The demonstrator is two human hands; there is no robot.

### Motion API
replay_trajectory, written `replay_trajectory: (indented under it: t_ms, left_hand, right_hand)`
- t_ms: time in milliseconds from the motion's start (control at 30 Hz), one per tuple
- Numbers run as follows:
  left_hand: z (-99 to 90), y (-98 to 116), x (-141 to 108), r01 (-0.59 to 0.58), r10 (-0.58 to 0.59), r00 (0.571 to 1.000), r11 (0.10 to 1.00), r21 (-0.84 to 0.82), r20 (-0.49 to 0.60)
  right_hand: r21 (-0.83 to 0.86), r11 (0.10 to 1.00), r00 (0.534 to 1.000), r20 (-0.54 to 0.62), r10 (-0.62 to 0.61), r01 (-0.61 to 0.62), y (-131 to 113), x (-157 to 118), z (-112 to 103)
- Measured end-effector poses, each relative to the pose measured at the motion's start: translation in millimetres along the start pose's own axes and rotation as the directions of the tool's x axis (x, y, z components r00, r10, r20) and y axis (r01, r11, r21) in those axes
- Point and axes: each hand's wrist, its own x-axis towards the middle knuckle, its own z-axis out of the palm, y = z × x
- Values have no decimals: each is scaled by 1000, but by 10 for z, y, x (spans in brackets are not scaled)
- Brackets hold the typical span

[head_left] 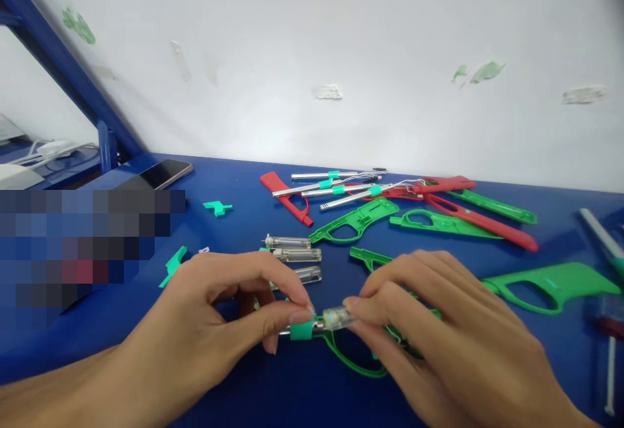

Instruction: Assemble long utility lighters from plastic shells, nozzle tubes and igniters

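Between thumb and fingertips, my right hand (pixel 439 324) pinches a clear cylindrical lighter tank (pixel 336 318) by its right end. Just left of it, my left hand (pixel 234 304) has thumb and forefinger pressed together at the tank's left end; what they hold, if anything, is too small to name. Below the left fingertips lies a metal tube with a teal clip (pixel 301 330), close to the tank. A green handle shell (pixel 358 368) is under both hands, partly hidden. More clear tanks (pixel 297 255) lie in a column behind my left hand.
Metal tubes with teal clips (pixel 336 190), red shells (pixel 487 220) and green shells (pixel 358 220) lie toward the white wall. Teal triggers (pixel 218 207) are at left, near a phone (pixel 168 173). A screwdriver (pixel 611 369) and a large green shell (pixel 560 285) are at right.
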Motion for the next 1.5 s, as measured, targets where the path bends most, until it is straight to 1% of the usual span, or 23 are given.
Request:
replay_trajectory:
  t_ms: [167, 233, 333, 433, 500, 533, 567, 633, 700, 767, 867, 933, 1000, 1067, 1167, 1367, 1500]
  left_hand:
    - [20, 20, 6, 26, -26, 1000, 1000, 0, 17]
    - [29, 28, 15, 27, -27, 999, 1000, -10, 22]
    - [32, 32, 20, 25, -25, 1000, 1000, -10, 5]
    - [23, 29, 4, 25, -25, 1000, 1000, 15, -6]
    - [16, 25, -12, 31, -31, 999, 999, 22, -14]
    - [14, 21, -17, 26, -26, 1000, 999, 21, -17]
    - [13, 17, -19, 18, -18, 1000, 1000, 19, -19]
    - [14, 6, -15, -6, 6, 1000, 1000, 22, -17]
    - [18, -5, -4, -27, 28, 999, 999, 35, -26]
    - [24, -16, 5, -45, 47, 998, 998, 43, -51]
    - [30, -26, 10, -78, 81, 993, 996, 33, -91]
    - [29, -29, 11, -76, 78, 992, 997, 27, -104]
    - [24, -29, 14, -69, 71, 992, 997, 19, -101]
    - [16, -27, 14, -81, 82, 993, 997, 13, -89]
    - [9, -22, 6, -94, 94, 993, 996, 11, -76]
    - [16, -38, 15, -69, 71, 996, 997, 33, -52]
    - [-1, -62, 28, -102, 106, 993, 991, 86, -50]
  right_hand:
    - [-8, 1000, 1000, 2, -3, 3, 2, 13, -8]
    - [7, 1000, 1000, -3, -1, 1, -2, 16, -10]
    - [62, 998, 999, -29, 33, -31, -16, 12, -9]
    - [147, 981, 990, -50, 134, -125, -28, 23, -14]
    - [258, 938, 968, -32, 248, -231, -25, 55, -22]
    - [343, 892, 949, 2, 314, -296, -17, 78, -27]
    - [441, 825, 927, 43, 374, -353, -5, 103, -31]
    - [619, 652, 879, 139, 456, -437, 31, 151, -42]
    - [733, 491, 847, 220, 484, -471, 77, 182, -57]
    - [784, 377, 828, 292, 479, -494, 124, 189, -75]
    - [816, 255, 813, 377, 444, -518, 183, 173, -94]
    - [825, 198, 802, 411, 433, -530, 212, 167, -95]
    - [828, 161, 793, 429, 433, -536, 231, 170, -89]
    - [828, 152, 787, 434, 438, -541, 236, 179, -83]
    - [819, 173, 783, 428, 451, -547, 221, 183, -84]
    - [797, 284, 808, 381, 450, -534, 196, 168, -62]
    - [751, 347, 804, 396, 443, -561, 202, 151, -40]
